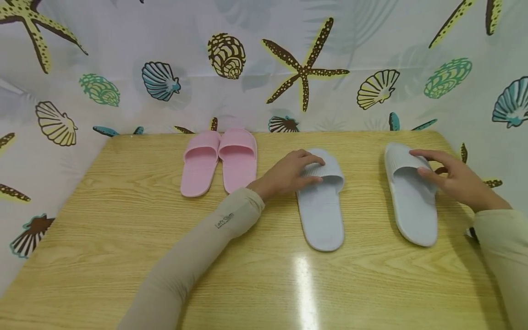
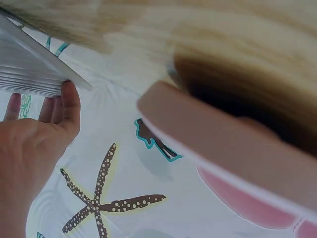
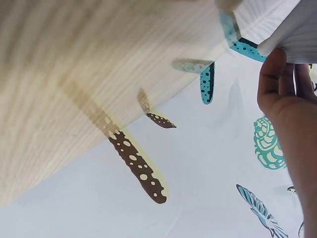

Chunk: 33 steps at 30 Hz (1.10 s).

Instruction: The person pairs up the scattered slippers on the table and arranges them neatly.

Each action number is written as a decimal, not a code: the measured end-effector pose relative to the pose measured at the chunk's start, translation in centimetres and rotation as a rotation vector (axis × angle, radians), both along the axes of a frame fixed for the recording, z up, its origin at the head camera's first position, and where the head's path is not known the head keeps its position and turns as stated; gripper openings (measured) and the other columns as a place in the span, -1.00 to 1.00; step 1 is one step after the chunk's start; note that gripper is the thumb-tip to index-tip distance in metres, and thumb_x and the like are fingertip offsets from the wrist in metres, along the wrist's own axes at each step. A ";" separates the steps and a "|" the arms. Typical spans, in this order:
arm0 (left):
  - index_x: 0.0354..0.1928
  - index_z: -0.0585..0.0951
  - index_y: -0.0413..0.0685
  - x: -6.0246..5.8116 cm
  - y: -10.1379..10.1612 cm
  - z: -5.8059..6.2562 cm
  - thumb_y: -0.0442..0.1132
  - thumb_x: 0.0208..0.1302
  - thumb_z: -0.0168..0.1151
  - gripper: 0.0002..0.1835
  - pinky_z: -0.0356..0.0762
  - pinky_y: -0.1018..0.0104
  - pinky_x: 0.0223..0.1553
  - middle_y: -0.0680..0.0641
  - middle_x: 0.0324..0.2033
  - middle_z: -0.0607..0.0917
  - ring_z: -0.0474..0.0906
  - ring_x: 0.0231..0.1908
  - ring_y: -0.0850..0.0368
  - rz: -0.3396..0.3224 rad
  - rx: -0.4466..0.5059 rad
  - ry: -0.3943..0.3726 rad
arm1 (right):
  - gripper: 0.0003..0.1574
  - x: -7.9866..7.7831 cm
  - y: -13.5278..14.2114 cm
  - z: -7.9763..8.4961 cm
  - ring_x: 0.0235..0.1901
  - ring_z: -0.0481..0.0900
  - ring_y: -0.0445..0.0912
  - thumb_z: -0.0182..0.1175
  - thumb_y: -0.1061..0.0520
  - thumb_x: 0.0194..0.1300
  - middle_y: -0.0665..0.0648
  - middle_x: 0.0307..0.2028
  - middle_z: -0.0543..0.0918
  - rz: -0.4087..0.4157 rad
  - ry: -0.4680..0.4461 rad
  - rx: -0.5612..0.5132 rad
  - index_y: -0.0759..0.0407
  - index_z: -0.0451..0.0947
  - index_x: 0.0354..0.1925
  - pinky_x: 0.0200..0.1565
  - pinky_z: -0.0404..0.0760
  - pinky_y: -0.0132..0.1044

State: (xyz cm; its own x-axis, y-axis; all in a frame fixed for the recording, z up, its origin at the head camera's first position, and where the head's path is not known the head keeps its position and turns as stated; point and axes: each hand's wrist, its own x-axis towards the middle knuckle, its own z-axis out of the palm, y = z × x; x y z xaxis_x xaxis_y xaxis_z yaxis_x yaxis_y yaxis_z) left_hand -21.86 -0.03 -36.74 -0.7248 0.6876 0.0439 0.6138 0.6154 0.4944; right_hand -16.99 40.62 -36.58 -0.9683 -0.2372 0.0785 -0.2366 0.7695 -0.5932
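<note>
Two light grey slippers with ribbed straps lie apart on the wooden table, toes toward the back. My left hand (image 1: 288, 172) is on the strap of the left grey slipper (image 1: 323, 220), index finger over the ribs and thumb at the strap's open edge. At the right grey slipper (image 1: 416, 211), my right hand (image 1: 462, 178) grips the strap from its right side, fingers across the top and thumb at the opening. This slipper slants slightly. In the left wrist view, fingertips (image 2: 70, 94) meet the ribbed strap. Bent fingers (image 3: 275, 69) hold the slipper's side in the right wrist view.
A pair of pink slippers (image 1: 200, 172) stands side by side at the back of the wooden table (image 1: 123, 229), left of my left hand. A white curtain (image 1: 255, 101) printed with shells and starfish hangs right behind the table and along its sides.
</note>
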 end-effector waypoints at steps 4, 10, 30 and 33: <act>0.29 0.51 0.16 0.4 -0.1 0.1 0.12 0.35 0.25 -0.47 0.28 0.14 0.44 -0.08 0.32 0.47 0.33 0.38 0.01 0.008 0.022 -0.005 | -0.41 0.6 -0.5 0.1 0.12 0.18 -0.65 0.19 0.09 0.44 -0.53 0.25 0.27 0.025 0.050 0.019 -0.09 0.40 0.39 -0.15 0.30 -0.63; 0.29 0.52 0.11 1.1 -0.5 0.2 0.11 0.32 0.28 -0.46 0.26 0.15 0.45 -0.05 0.32 0.49 0.33 0.39 0.02 0.006 0.038 -0.013 | -0.41 0.9 -1.3 0.1 0.11 0.19 -0.66 0.27 0.12 0.37 -0.58 0.21 0.27 0.054 0.132 0.070 -0.10 0.47 0.33 -0.17 0.34 -0.63; 0.25 0.54 0.08 3.2 -1.9 0.5 0.11 0.33 0.28 -0.47 0.29 0.16 0.44 -0.03 0.27 0.54 0.37 0.37 0.02 -0.042 0.054 0.023 | -0.40 2.4 -3.1 -0.2 0.14 0.25 -0.59 0.28 0.18 0.35 -0.51 0.22 0.31 0.090 0.129 0.051 -0.12 0.48 0.32 -0.16 0.35 -0.69; 0.25 0.54 0.08 3.5 -2.2 0.5 0.11 0.33 0.28 -0.48 0.32 0.15 0.41 -0.05 0.26 0.54 0.39 0.35 0.03 -0.043 0.058 0.025 | -0.39 2.6 -3.3 -0.3 0.13 0.25 -0.58 0.29 0.18 0.34 -0.45 0.23 0.34 0.094 0.119 0.052 -0.12 0.48 0.32 -0.16 0.35 -0.70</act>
